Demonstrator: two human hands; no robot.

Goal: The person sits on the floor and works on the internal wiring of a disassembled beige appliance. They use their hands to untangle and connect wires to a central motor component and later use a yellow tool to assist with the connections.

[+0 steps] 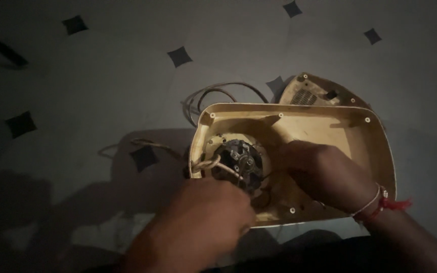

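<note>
The room is dim, and under me is a pale tiled floor point(102, 81) dotted with small dark diamond insets. At the far left a dark strip crosses the corner. A thin cable point(218, 93) loops over the tiles and runs toward the housing's left edge. My left hand point(203, 222) comes up from the bottom, its back to the camera, knuckles bent at the near rim; my fingers are hidden, so I cannot tell whether they pinch anything. Just beyond them sits the motor point(238, 162), dark and round, with pale wires at its left, set in the left part of the cream plastic housing point(330, 121), which lies open side up on the floor. My right hand point(324, 172) rests inside it, fingers curled together beside the motor, perhaps touching it. Behind the housing lies a cream cover plate point(312, 91).
</note>
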